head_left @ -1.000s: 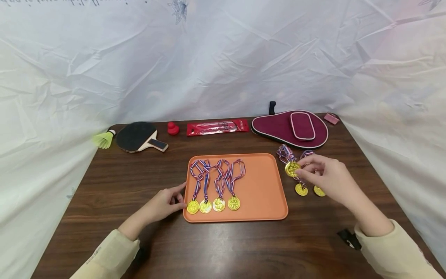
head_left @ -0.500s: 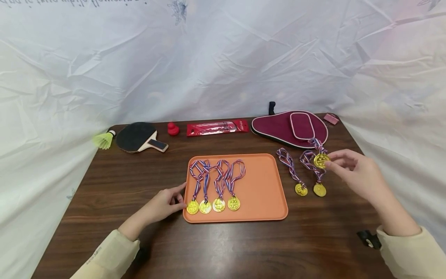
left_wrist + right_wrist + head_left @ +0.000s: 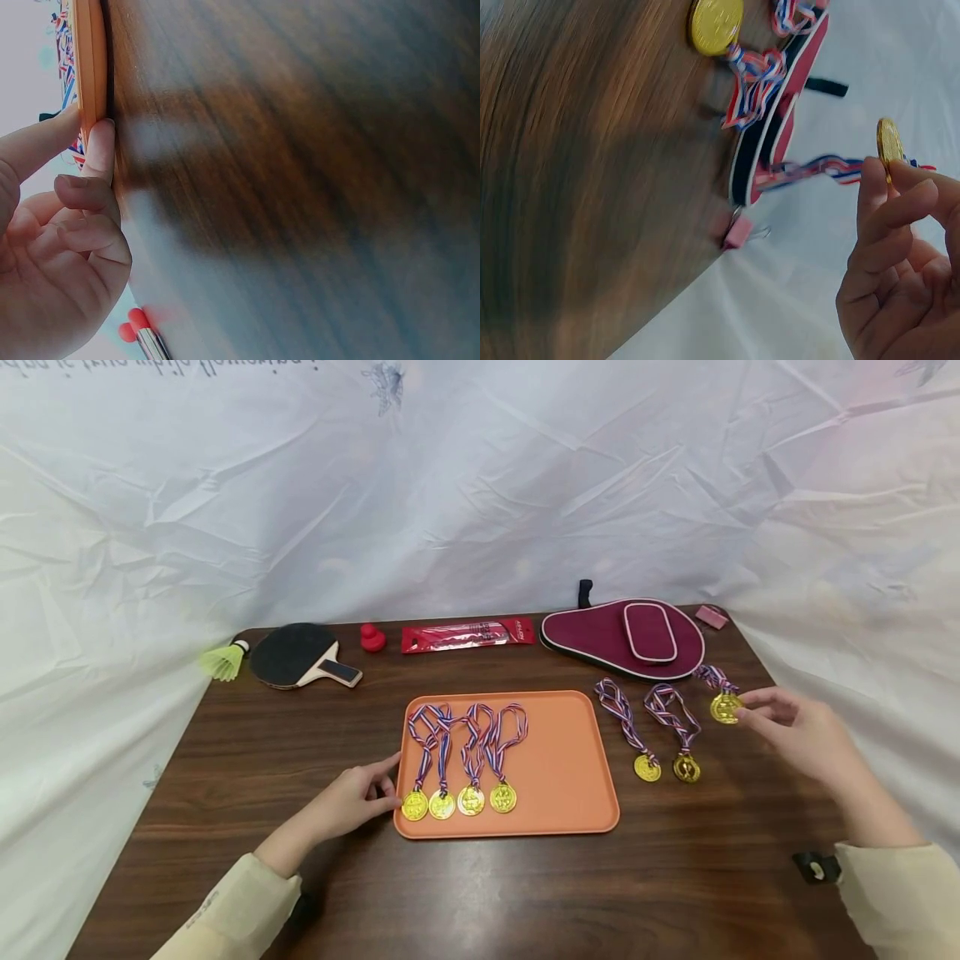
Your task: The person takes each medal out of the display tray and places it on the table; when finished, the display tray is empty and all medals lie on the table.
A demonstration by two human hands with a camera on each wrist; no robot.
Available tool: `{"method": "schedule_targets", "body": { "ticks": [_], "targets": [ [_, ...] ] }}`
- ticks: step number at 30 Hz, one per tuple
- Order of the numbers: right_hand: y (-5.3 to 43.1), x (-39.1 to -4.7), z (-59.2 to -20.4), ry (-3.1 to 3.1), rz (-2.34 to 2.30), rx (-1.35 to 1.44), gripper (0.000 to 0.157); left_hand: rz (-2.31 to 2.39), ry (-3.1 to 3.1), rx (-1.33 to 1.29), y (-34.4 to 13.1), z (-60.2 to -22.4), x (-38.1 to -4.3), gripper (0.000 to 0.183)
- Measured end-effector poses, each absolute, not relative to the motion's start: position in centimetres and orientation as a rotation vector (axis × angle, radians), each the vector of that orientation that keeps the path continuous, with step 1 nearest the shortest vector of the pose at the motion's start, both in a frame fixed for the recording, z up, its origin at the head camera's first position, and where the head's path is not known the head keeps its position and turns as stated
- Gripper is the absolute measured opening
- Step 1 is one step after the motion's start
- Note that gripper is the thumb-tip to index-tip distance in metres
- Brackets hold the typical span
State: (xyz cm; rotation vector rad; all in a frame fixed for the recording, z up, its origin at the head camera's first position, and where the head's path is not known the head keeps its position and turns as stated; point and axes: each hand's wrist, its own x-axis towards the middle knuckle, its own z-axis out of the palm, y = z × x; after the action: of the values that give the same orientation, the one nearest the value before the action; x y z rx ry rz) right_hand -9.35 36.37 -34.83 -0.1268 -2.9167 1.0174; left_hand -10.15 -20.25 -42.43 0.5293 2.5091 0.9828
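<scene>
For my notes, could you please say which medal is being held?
The rightmost medal, pinched by the right hand; four others lie on the tray, two on the table.

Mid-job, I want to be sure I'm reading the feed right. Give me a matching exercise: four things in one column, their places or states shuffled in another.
Things
1. Orange rectangular tray
2. Rightmost gold round medal on a striped ribbon
3. Black-faced table tennis paddle
4. Maroon paddle-shaped case with white piping

Places or states
A. Pinched in the right hand
B. Just right of the flat red packet
C. Bearing four gold medals, its rim held by the left hand
D. Between the yellow-green shuttlecock and the small red figure

Pairs: 1-C, 2-A, 3-D, 4-B
</scene>
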Motion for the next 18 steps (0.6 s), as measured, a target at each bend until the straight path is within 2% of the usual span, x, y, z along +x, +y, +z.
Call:
{"method": "schedule_targets", "body": {
  "ticks": [6, 18],
  "targets": [
    [37.9, -9.6, -35.4, -2.959, 1.006, -0.168, 0.038, 0.989, 2.507, 0.524, -20.3, -42.5, -10.2, 0.066],
    [40.1, -9.3, -37.8, -3.147, 1.002, -0.052, 0.036, 0.993, 2.512, 0.550, -20.2, -42.4, -10.1, 0.066]
  ]
}}
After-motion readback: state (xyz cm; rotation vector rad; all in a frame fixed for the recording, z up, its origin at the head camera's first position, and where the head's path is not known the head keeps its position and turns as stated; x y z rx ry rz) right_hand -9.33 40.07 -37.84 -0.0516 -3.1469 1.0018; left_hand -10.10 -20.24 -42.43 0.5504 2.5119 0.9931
